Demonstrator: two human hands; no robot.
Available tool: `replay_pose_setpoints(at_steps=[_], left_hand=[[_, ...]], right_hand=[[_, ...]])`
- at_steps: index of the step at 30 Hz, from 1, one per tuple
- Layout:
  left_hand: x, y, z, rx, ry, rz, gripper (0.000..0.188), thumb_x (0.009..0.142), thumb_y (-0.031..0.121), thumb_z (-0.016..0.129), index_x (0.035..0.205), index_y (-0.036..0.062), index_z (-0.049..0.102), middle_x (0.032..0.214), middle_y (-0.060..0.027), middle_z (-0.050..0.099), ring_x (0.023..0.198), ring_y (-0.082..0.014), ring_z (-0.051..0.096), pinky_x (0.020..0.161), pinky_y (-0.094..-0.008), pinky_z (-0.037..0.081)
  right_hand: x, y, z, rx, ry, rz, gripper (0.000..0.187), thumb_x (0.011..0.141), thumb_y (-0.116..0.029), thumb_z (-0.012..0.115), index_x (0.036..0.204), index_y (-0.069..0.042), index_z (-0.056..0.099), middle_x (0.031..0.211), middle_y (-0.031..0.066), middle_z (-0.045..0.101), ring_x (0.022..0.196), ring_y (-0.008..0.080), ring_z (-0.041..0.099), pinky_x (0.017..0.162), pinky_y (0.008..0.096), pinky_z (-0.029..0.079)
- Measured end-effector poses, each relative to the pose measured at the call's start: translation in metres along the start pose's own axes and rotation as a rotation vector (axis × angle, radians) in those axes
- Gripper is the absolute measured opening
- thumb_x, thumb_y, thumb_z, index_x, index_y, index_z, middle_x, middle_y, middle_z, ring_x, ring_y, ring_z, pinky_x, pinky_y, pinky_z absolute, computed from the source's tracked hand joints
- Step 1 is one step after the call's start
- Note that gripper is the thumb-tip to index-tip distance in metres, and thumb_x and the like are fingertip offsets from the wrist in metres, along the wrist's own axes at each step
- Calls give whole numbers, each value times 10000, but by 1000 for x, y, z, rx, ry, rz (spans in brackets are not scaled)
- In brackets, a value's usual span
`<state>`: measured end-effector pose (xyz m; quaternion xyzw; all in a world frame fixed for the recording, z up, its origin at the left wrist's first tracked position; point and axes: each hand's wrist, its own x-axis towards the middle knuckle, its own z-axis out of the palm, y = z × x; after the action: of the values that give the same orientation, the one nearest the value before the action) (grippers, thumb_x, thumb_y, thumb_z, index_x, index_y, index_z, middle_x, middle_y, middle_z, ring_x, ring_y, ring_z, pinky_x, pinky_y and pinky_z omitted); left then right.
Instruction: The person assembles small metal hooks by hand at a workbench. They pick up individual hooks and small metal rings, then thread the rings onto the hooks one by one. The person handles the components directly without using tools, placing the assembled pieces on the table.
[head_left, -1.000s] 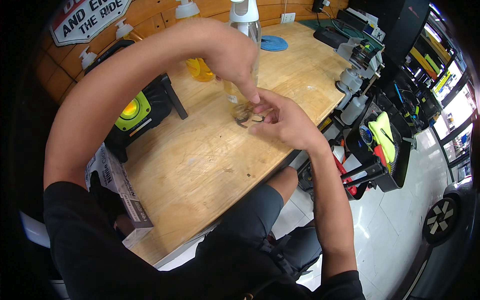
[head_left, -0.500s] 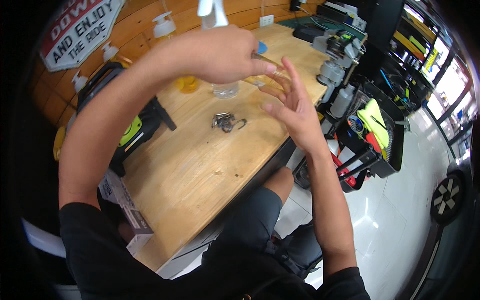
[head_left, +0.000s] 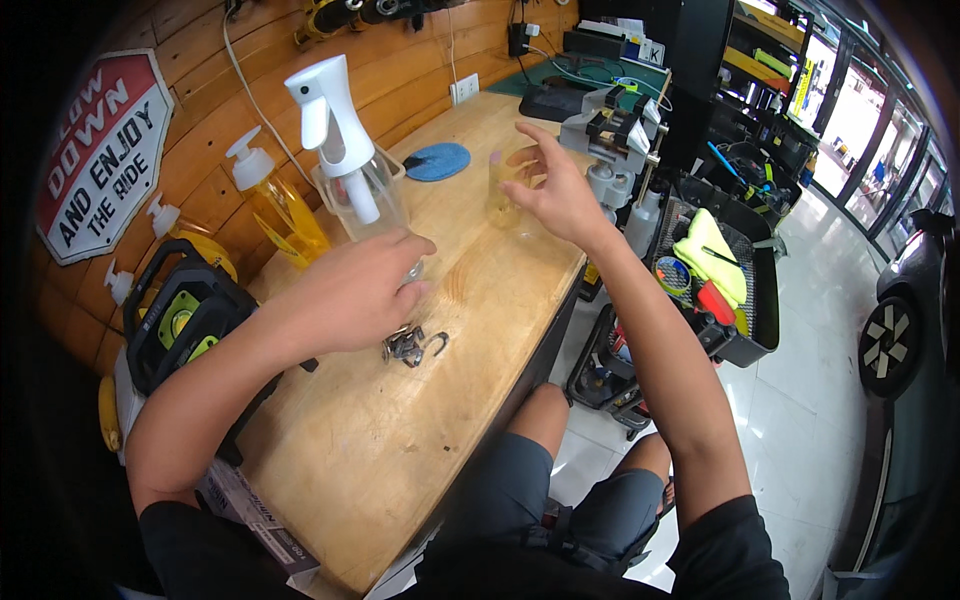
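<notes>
My left hand (head_left: 365, 292) is curled round the lower part of a clear spray bottle (head_left: 345, 130) with a white trigger head; its palm and most fingers hide that part. Thumb and forefinger show on the bottle's right side. Further right, my right hand (head_left: 560, 195) has its fingers spread beside a see-through yellowish container (head_left: 502, 205) on the wooden table (head_left: 390, 440). The container is faint, and whether the fingertips touch it is hard to make out. Just below my left hand lies a small pile of dark and silvery metal pieces (head_left: 405, 346), one of them hook-shaped.
Pump bottles of yellow liquid (head_left: 285, 215) stand along the wooden wall. A blue round pad (head_left: 437, 162) lies behind the spray bottle. At left sits a black-and-green device (head_left: 180, 315) above a box (head_left: 262, 525). A vise (head_left: 610, 130) and a tool cart (head_left: 750, 345) are at right.
My hands were together at the yellowish container; now they are apart. The left has come away to the spray bottle, and the right stays by the container with fingers spread. The view has shifted.
</notes>
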<state>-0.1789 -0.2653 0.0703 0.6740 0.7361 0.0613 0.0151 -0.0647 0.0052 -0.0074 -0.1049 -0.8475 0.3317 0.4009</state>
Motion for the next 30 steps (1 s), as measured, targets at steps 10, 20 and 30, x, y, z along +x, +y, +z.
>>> replay_pose_setpoints(at_steps=[10,20,30], left_hand=[[-9,-18,12,-75,-257,84,348,879,88,709,1207,25,612,987,-185,650,910,-330,659,808,-415,522],[-15,9,13,-216,-129,-201,204,762,-34,754,917,-17,622,877,-149,624,809,-301,625,698,-369,493],[-26,-3,18,-147,154,-115,99,823,-56,639,867,-20,558,804,-161,582,702,-252,615,557,-322,455]], right_hand=[[-55,13,-20,-122,159,-122,808,852,-202,767,1514,-8,346,1284,257,591,1135,379,621,983,420,504],[-127,79,-211,-635,30,487,218,825,-144,633,963,-25,753,922,229,727,897,383,713,835,457,559],[-152,205,-273,-1033,-435,628,522,867,-150,697,1375,-128,581,1143,224,708,1075,424,671,939,488,535]])
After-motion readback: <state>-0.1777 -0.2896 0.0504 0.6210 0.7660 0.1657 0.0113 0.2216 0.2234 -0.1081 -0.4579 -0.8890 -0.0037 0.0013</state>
